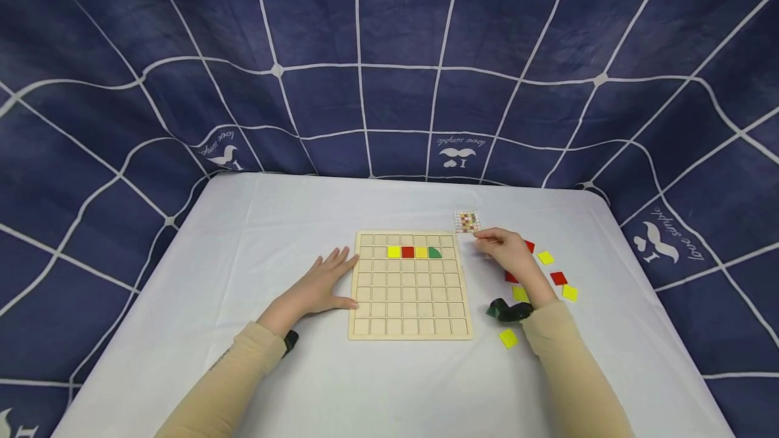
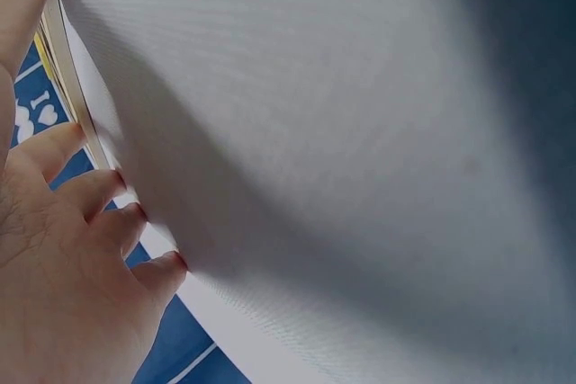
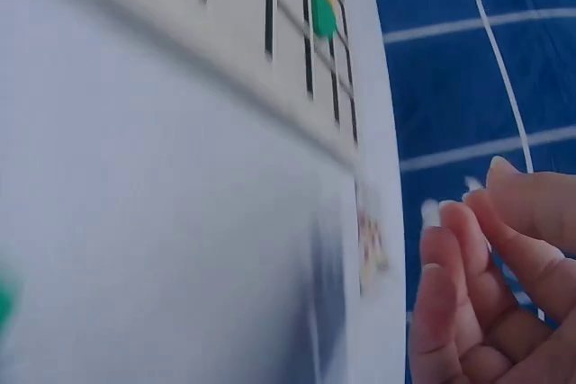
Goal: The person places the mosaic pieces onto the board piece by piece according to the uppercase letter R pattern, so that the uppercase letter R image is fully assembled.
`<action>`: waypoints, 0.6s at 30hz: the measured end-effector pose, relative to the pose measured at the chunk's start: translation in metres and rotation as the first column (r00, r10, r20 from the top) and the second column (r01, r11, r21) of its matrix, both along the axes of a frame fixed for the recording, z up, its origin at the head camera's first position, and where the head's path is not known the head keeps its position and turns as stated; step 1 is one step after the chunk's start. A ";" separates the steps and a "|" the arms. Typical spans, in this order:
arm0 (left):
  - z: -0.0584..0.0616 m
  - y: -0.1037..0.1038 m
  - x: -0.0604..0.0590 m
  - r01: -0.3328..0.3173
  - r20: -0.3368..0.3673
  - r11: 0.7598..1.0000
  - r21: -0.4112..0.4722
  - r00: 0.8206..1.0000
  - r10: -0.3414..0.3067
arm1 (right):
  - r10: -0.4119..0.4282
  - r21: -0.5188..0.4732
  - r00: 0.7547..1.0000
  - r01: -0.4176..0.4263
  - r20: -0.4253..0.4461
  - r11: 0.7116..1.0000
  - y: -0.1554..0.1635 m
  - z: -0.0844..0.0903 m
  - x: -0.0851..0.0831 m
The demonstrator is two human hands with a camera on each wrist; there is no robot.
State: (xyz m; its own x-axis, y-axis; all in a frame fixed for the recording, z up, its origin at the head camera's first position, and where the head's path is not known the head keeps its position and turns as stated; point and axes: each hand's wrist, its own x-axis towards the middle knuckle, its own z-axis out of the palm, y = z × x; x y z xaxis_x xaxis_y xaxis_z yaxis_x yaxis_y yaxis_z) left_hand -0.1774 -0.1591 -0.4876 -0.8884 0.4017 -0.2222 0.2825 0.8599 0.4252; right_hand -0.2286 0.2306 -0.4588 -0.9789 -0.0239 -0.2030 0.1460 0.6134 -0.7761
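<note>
A wooden grid board (image 1: pixel 402 309) lies flat on the table. Near its far side sit a yellow square tile (image 1: pixel 394 252), a red tile (image 1: pixel 408 253), an orange-yellow tile (image 1: pixel 421 253) and a green quarter-round tile (image 1: pixel 435 253), in one row. My left hand (image 1: pixel 325 284) is spread at the board's left edge, fingertips and thumb right at the rim. Beyond the board's right edge hovers my right hand (image 1: pixel 506 249), fingers loosely bent and nothing visible between them. Just past its fingertips lies a small printed pattern card (image 1: pixel 466 222), blurred in the right wrist view.
Loose red tiles (image 1: pixel 558 278) and yellow tiles (image 1: pixel 569 292) are scattered right of the board, some partly hidden by my right forearm. Another yellow tile (image 1: pixel 508 338) lies nearer me. A blue checked curtain (image 1: pixel 402 100) surrounds the white-covered table (image 1: pixel 292 208).
</note>
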 end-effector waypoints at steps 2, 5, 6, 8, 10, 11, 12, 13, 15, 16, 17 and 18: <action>0.000 0.000 0.000 -0.001 -0.002 1.000 0.003 1.000 0.001 | -0.011 0.000 1.000 0.011 0.025 1.000 0.013 0.000 0.005; 0.000 0.000 0.000 -0.002 0.001 1.000 0.002 1.000 0.002 | -0.019 0.018 0.998 0.018 0.061 1.000 0.030 -0.003 0.013; 0.000 0.000 0.000 -0.002 0.002 1.000 0.002 1.000 0.002 | -0.020 0.024 0.997 0.019 0.071 1.000 0.035 -0.004 0.016; 0.000 0.000 0.000 -0.002 0.004 1.000 0.000 1.000 0.002 | -0.017 0.044 0.996 0.014 0.083 0.999 0.043 -0.006 0.022; -0.001 0.000 -0.001 -0.003 0.004 1.000 -0.003 1.000 0.003 | -0.012 0.069 0.996 0.006 0.084 0.998 0.049 -0.008 0.027; -0.001 0.000 -0.001 -0.003 0.003 1.000 -0.003 1.000 0.003 | -0.009 0.077 0.996 0.003 0.088 0.997 0.051 -0.009 0.029; -0.001 0.000 -0.001 -0.003 0.002 1.000 -0.002 1.000 0.003 | -0.005 0.077 0.996 -0.002 0.092 0.997 0.053 -0.010 0.031; -0.001 -0.001 -0.001 -0.003 0.001 1.000 -0.001 1.000 0.003 | -0.001 0.085 0.995 -0.007 0.096 0.996 0.055 -0.011 0.032; -0.001 -0.001 -0.001 -0.004 0.001 1.000 0.003 1.000 0.004 | 0.004 0.104 0.995 -0.015 0.101 0.994 0.057 -0.013 0.035; -0.001 -0.001 -0.001 -0.002 -0.001 1.000 0.004 1.000 0.002 | 0.005 0.119 0.995 -0.017 0.104 0.993 0.057 -0.014 0.036; -0.002 -0.001 -0.001 -0.001 0.000 1.000 0.006 1.000 0.001 | 0.001 0.134 0.994 -0.015 0.106 0.991 0.057 -0.016 0.036; -0.002 -0.001 -0.001 0.000 -0.001 1.000 0.006 1.000 0.000 | -0.002 0.156 0.995 -0.014 0.104 0.988 0.057 -0.017 0.037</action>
State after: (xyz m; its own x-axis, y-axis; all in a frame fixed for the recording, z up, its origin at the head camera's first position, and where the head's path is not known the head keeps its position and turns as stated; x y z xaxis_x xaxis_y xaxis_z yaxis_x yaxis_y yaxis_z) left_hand -0.1783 -0.1601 -0.4891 -0.8887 0.4029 -0.2188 0.2828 0.8574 0.4300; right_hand -0.1915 0.2881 -0.4758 -0.9522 0.0103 -0.3054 0.2168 0.7269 -0.6516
